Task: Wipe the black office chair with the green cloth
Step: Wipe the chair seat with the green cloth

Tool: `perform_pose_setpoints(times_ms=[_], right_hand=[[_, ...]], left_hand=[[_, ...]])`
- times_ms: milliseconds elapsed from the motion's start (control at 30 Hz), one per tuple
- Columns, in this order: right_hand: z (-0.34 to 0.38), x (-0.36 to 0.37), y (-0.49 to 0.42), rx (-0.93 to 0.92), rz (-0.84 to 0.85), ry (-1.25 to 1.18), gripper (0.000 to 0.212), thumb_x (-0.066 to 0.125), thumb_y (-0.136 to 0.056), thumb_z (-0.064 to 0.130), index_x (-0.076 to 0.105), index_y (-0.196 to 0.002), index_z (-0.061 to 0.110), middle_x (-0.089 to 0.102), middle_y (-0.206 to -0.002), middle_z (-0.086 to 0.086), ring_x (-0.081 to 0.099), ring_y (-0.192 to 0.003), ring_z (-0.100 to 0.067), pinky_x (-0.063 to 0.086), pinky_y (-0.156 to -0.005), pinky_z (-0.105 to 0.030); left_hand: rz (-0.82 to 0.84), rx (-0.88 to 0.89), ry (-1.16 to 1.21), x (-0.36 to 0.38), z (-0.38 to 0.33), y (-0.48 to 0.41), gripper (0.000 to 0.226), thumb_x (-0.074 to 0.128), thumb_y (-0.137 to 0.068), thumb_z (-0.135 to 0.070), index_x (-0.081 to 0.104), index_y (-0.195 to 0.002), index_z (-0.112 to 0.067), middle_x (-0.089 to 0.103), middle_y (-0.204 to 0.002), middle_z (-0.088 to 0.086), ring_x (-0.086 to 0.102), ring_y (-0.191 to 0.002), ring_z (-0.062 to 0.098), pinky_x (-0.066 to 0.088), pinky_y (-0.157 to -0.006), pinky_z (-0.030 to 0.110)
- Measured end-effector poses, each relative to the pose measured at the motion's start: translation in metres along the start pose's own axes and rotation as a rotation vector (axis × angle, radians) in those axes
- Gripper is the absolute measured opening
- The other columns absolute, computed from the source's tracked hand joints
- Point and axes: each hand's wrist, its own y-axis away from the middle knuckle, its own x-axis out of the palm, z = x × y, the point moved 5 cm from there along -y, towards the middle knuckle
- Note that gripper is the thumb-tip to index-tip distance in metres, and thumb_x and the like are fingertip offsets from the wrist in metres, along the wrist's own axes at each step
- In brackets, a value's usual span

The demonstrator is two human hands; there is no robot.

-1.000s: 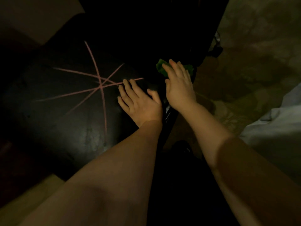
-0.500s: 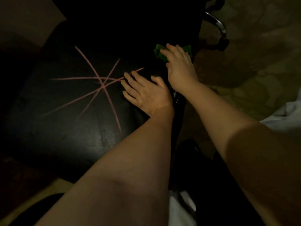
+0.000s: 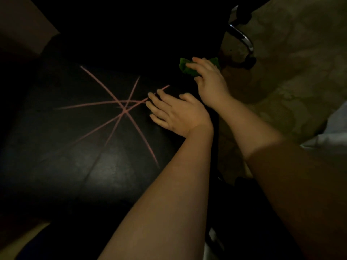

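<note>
At the chair [image 3: 75, 147] edge, right hand [image 3: 210, 83] grips green cloth [image 3: 185, 69]; left hand [image 3: 178, 113] lies flat beside.

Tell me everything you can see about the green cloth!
The green cloth is bright green, soft-looking and bunched up. Most of it hides under the right hand, whose fingers curl over it. A bigger crumpled piece peeks out left of the fingers, and a small corner shows behind them. It sits at the far right edge of the black office chair seat, away from the pink lines. The left hand does not touch it.
</note>
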Motion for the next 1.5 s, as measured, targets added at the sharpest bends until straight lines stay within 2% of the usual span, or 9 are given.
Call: perform_pose_setpoints(times_ms=[133, 233, 333, 500, 733, 900, 1100, 1300, 1500], right_hand=[[0.002, -0.001, 0.006, 0.023, 0.009, -0.029, 0.047, 0.040, -0.098, -0.002, 0.049, -0.140, 0.018, 0.034, -0.154, -0.001, 0.020, -0.146, -0.018, 0.010, -0.117, -0.023], [0.006, -0.003, 0.020, 0.033, 0.002, -0.066, 0.047, 0.040, -0.098, -0.003, 0.049, -0.140, 0.016, 0.034, -0.154, -0.001, 0.020, -0.146, -0.018, 0.011, -0.118, -0.025], [0.015, 0.001, 0.036, 0.041, -0.009, -0.077, 0.045, 0.040, -0.098, -0.002, 0.052, -0.138, 0.016, 0.035, -0.153, 0.000, 0.021, -0.146, -0.018, 0.014, -0.119, -0.028], [0.025, 0.007, 0.056, 0.051, -0.010, -0.069, 0.046, 0.043, -0.096, -0.003, 0.055, -0.135, 0.017, 0.040, -0.151, 0.001, 0.024, -0.145, -0.018, 0.016, -0.119, -0.028], [0.043, 0.013, 0.110, 0.075, -0.040, -0.032, 0.043, 0.045, -0.094, -0.002, 0.059, -0.130, 0.018, 0.045, -0.147, 0.003, 0.030, -0.142, -0.016, 0.022, -0.119, -0.033], [0.060, 0.024, 0.177, 0.122, -0.099, -0.035, 0.041, 0.050, -0.090, 0.000, 0.063, -0.124, 0.018, 0.051, -0.142, 0.002, 0.036, -0.139, -0.017, 0.028, -0.116, -0.040], [0.086, 0.046, 0.251, 0.062, -0.146, -0.015, 0.033, 0.055, -0.089, 0.037, 0.066, -0.117, 0.022, 0.054, -0.138, 0.007, 0.038, -0.138, -0.013, 0.030, -0.115, -0.040], [0.081, 0.049, 0.247, 0.048, -0.215, 0.070, 0.031, 0.051, -0.094, 0.037, 0.068, -0.114, 0.021, 0.057, -0.135, 0.006, 0.041, -0.136, -0.014, 0.035, -0.111, -0.042], [0.064, 0.040, 0.238, -0.044, -0.305, 0.161, 0.028, 0.051, -0.096, 0.027, 0.069, -0.116, 0.019, 0.058, -0.135, 0.003, 0.044, -0.135, -0.015, 0.037, -0.110, -0.042]], left_hand=[[0.135, 0.072, -0.056, -0.013, -0.004, 0.000, 0.059, 0.049, -0.090, -0.027, 0.036, -0.146, -0.014, 0.014, -0.162, 0.009, 0.006, -0.149, 0.027, 0.000, -0.118, 0.045], [0.199, 0.271, -0.193, -0.031, 0.003, -0.008, 0.052, 0.049, -0.091, -0.030, 0.045, -0.140, -0.012, 0.029, -0.156, 0.011, 0.023, -0.142, 0.031, 0.019, -0.112, 0.045], [0.272, 0.508, -0.240, -0.054, 0.016, -0.023, 0.049, 0.048, -0.094, -0.028, 0.045, -0.139, -0.009, 0.042, -0.149, 0.008, 0.033, -0.135, 0.027, 0.028, -0.108, 0.039], [0.289, 0.732, -0.279, -0.095, 0.046, -0.043, 0.052, 0.049, -0.097, -0.027, 0.042, -0.144, -0.006, 0.034, -0.155, 0.010, 0.023, -0.146, 0.025, 0.015, -0.120, 0.038], [0.381, 0.946, -0.363, -0.105, 0.087, -0.031, 0.056, 0.050, -0.097, -0.034, 0.041, -0.146, -0.008, 0.029, -0.158, 0.009, 0.020, -0.148, 0.026, 0.009, -0.121, 0.042], [0.392, 0.989, -0.427, -0.099, 0.102, -0.030, 0.064, 0.031, -0.093, -0.046, 0.041, -0.147, -0.013, 0.033, -0.157, 0.006, 0.027, -0.146, 0.024, 0.014, -0.120, 0.045], [0.429, 1.053, -0.467, -0.107, 0.110, -0.035, 0.066, 0.028, -0.091, -0.044, 0.042, -0.147, -0.013, 0.033, -0.157, 0.004, 0.027, -0.146, 0.022, 0.016, -0.120, 0.048], [0.418, 1.052, -0.437, -0.107, 0.111, -0.034, 0.065, 0.027, -0.092, -0.044, 0.040, -0.148, -0.014, 0.032, -0.157, 0.004, 0.026, -0.147, 0.021, 0.015, -0.120, 0.048], [0.388, 0.994, -0.401, -0.097, 0.107, -0.026, 0.065, 0.029, -0.093, -0.046, 0.038, -0.149, -0.014, 0.030, -0.158, 0.005, 0.023, -0.148, 0.021, 0.011, -0.121, 0.046]])
